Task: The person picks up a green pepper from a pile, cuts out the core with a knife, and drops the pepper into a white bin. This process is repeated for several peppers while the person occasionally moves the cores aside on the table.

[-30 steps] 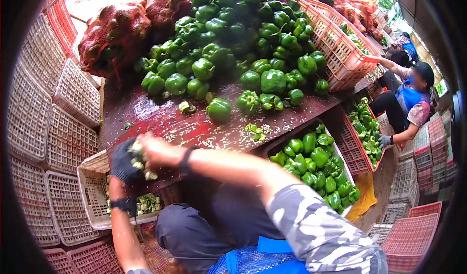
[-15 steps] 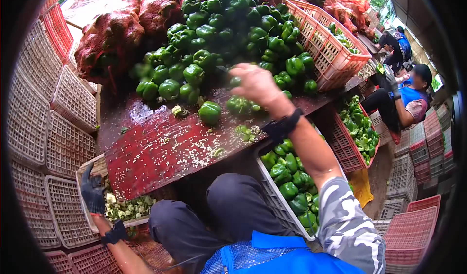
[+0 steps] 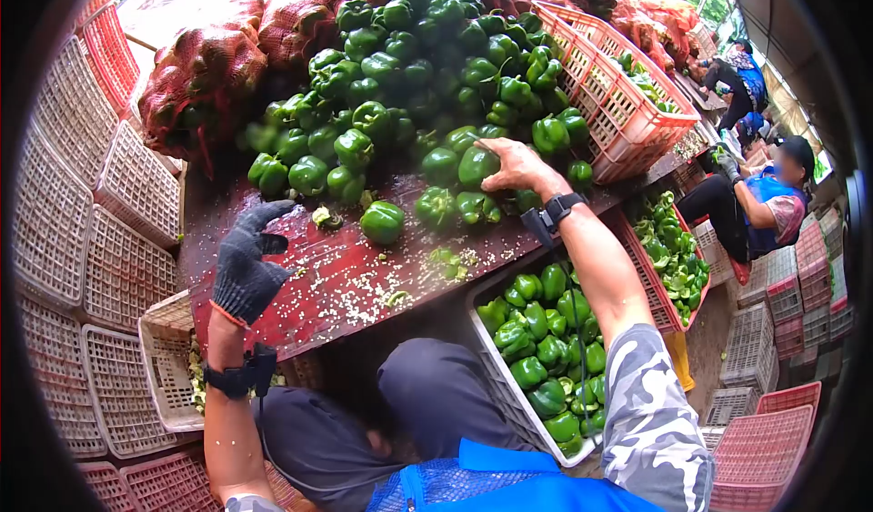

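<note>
My right hand (image 3: 520,166) is bare and has its fingers and thumb around a green bell pepper (image 3: 476,167) at the front of a large heap of peppers (image 3: 391,66). My left hand (image 3: 249,262), in a dark knit glove, hovers above the left side of the red table (image 3: 309,307). Its thumb and fingers are curved apart with nothing between them. A single bell pepper (image 3: 382,222) sits on the tabletop between my hands, near a cut-out pepper core (image 3: 326,218). Pale seeds are scattered over the red surface.
By my right knee a crate (image 3: 482,330) holds bell peppers. A crate with pale cores (image 3: 168,366) stands left, beside stacked crates (image 3: 136,185). A pink crate (image 3: 627,103) rests on the table's right. Filled mesh sacks (image 3: 205,75) lie behind. Co-workers (image 3: 768,194) sit at right.
My left hand has risen from the core crate to above the table. My right hand has moved right and lower, and now grasps a bell pepper.
</note>
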The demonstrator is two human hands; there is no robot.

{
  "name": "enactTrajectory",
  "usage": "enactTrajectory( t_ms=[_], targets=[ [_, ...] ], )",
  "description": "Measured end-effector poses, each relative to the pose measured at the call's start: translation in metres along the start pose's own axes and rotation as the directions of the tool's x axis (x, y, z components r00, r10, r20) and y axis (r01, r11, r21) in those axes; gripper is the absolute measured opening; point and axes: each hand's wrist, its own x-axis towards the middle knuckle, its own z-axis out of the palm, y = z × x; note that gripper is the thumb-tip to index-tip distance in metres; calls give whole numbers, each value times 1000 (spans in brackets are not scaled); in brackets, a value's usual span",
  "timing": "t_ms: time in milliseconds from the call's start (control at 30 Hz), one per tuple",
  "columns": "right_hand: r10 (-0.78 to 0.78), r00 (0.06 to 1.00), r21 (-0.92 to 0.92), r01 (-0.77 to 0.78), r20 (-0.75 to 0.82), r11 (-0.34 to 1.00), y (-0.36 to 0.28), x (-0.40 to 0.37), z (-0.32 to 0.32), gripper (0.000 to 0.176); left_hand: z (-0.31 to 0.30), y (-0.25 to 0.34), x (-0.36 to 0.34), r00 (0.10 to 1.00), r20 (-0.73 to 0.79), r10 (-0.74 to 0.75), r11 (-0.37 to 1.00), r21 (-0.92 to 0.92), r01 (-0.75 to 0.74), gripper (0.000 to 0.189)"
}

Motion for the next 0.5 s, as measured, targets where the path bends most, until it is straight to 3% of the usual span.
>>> enactTrajectory(
  t_ms=[33,67,100,167,200,233,300,367,400,500],
  targets=[
    [-21,994,127,35,-109,991,6,-3,3,82,5,5,5,998,8,55,997,44,-56,74],
    [143,989,560,-98,-37,823,11,-8,6,79,12,11,8,1000,-3,10,999,-35,-10,71],
    [185,980,752,-69,-72,655,8,-13,6,80,18,11,11,1000,-7,9,999,-34,-9,71],
    [369,930,790,-226,0,570,-12,-28,-21,86,29,11,16,998,37,53,998,-24,-52,71],
    [301,953,857,-181,33,482,-10,-31,-23,82,30,19,17,991,117,-71,997,31,68,71],
    [291,956,857,-177,33,484,-27,-39,-28,82,43,22,20,999,45,14,977,-212,-4,65],
    [77,997,983,2,-16,184,-74,-61,-42,75,56,16,26,961,189,-200,888,-379,260,64],
    [42,999,988,0,-6,154,-87,-65,-26,63,73,21,32,966,171,-194,812,-525,256,59],
    [25,999,996,-29,28,79,-96,-66,-16,54,82,23,34,964,170,-204,709,-653,265,56],
    [-22,988,979,-154,153,-130,-131,-78,9,35,110,21,28,980,14,-197,773,-612,164,58]
  ],
)
